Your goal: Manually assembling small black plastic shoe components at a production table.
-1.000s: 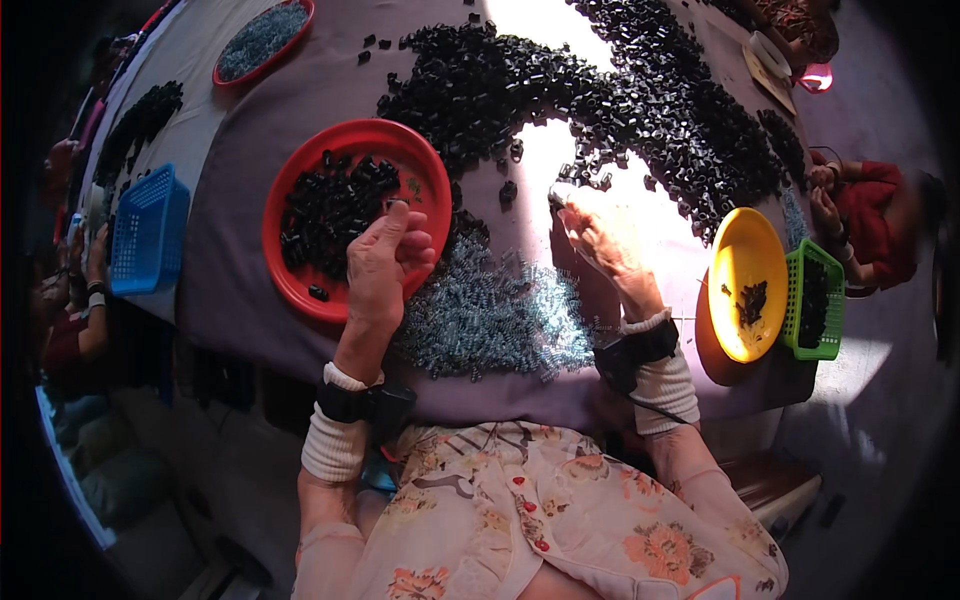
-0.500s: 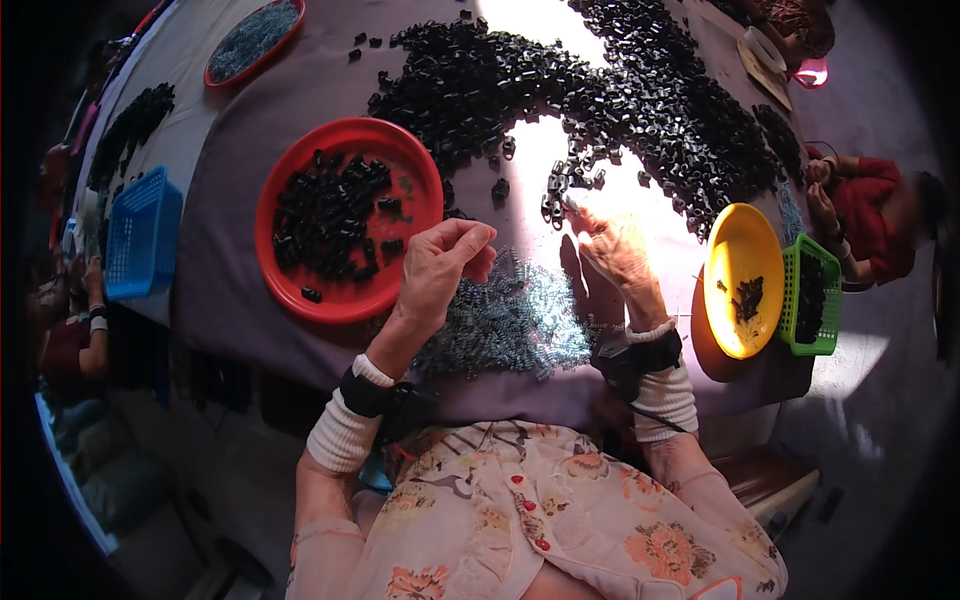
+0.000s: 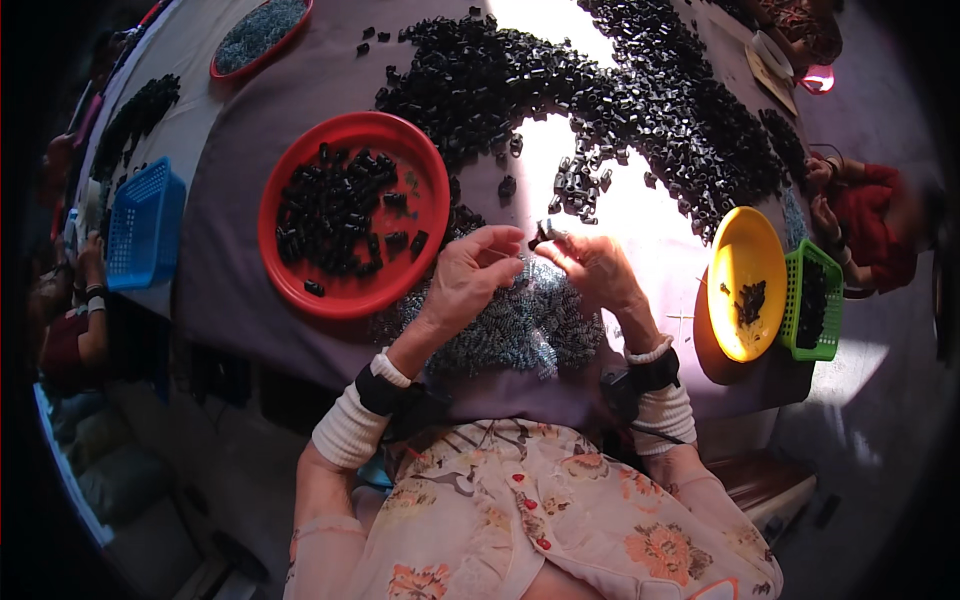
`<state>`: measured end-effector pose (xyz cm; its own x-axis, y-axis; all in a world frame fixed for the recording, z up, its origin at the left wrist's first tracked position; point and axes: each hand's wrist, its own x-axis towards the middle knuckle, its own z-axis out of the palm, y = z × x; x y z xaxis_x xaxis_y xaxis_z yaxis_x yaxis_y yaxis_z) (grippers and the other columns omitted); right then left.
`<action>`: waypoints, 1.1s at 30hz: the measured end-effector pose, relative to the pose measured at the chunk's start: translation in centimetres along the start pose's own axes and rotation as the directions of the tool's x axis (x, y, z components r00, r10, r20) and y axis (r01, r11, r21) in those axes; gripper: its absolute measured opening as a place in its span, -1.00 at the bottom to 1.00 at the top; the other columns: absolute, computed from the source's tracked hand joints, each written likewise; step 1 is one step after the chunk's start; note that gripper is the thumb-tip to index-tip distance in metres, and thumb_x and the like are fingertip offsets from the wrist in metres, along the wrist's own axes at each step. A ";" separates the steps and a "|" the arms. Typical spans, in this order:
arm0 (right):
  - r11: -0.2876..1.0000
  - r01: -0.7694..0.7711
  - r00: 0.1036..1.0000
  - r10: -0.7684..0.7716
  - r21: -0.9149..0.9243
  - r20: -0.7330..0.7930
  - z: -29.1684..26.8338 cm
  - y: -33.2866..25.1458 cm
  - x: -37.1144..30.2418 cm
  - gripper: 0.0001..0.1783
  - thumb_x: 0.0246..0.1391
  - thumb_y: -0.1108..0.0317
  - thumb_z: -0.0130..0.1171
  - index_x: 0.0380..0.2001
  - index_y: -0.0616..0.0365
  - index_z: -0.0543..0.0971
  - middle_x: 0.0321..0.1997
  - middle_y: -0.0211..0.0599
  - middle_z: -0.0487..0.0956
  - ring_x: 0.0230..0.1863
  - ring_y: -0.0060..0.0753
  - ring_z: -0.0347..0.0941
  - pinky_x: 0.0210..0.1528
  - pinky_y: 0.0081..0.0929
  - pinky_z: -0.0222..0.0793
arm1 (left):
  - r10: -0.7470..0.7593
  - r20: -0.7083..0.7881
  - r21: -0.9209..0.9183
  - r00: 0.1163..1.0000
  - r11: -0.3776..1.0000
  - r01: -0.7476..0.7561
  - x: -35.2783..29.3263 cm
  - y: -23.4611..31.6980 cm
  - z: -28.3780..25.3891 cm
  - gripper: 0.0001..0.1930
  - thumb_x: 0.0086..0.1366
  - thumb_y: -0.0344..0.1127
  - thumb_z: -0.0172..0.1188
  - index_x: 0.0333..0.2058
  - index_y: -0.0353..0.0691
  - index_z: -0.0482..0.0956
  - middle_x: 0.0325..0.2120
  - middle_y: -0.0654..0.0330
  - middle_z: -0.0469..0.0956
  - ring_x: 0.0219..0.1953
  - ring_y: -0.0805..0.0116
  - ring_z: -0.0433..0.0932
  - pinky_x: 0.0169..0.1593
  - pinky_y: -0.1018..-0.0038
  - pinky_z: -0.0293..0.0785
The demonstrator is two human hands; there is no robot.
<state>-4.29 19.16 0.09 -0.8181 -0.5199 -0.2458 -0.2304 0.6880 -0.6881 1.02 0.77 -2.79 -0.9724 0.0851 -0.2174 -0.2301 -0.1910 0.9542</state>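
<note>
One heap of blue-grey springs (image 3: 515, 335) lies nearest, at six o'clock from the black piece (image 3: 542, 237). The right hand (image 3: 600, 265) pinches that piece in its fingertips, at its own ten o'clock. It is at two o'clock from the left hand (image 3: 468, 278), near its bent fingers; whether they grip anything, I cannot tell. Beyond, a red plate (image 3: 271, 235) sits at the left hand's ten o'clock, a yellow plate (image 3: 745, 250) at the right's three, and a black pile (image 3: 690, 130) farther, at one.
</note>
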 end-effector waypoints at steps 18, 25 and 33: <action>0.884 0.365 0.930 -0.337 0.291 -0.145 2.4 -1.1 1.7 -0.91 -0.02 0.45 0.07 -0.48 0.24 0.42 -0.61 -0.20 0.45 -0.59 -0.34 0.36 -0.50 -0.44 0.31 | -0.019 0.120 -0.047 0.993 0.999 0.025 -1.0 0.7 -0.8 -0.73 0.29 -0.35 0.00 -0.09 -0.39 0.44 -0.37 0.20 0.54 -0.43 0.51 0.52 -0.33 0.57 0.52; 0.971 0.164 0.980 -0.141 0.172 -0.138 1.6 0.4 1.9 -0.86 -0.03 0.52 -0.03 -0.36 0.18 0.47 -0.58 -0.19 0.47 -0.53 -0.34 0.43 -0.45 -0.45 0.36 | -0.078 -0.048 -0.216 0.996 0.974 0.065 -0.8 0.9 -2.3 -0.74 0.31 -0.33 -0.02 -0.12 -0.36 0.45 -0.40 0.14 0.54 -0.42 0.45 0.54 -0.35 0.54 0.54; 0.883 0.443 0.872 -0.464 -0.153 -0.155 6.0 3.4 3.5 -0.89 0.01 0.52 -0.04 -0.33 0.22 0.39 -0.46 -0.24 0.38 -0.46 -0.32 0.35 -0.42 -0.42 0.30 | -0.051 -0.073 -0.157 0.996 0.987 0.039 -1.1 1.0 -2.9 -0.73 0.30 -0.30 0.00 -0.11 -0.32 0.44 -0.37 0.14 0.56 -0.39 0.44 0.56 -0.31 0.54 0.52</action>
<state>-4.80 16.59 -7.24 -0.6882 -0.6942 0.2108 -0.6464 0.4547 -0.6127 1.70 -2.37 -2.17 -0.9595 0.0230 -0.2807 -0.2716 -0.3383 0.9010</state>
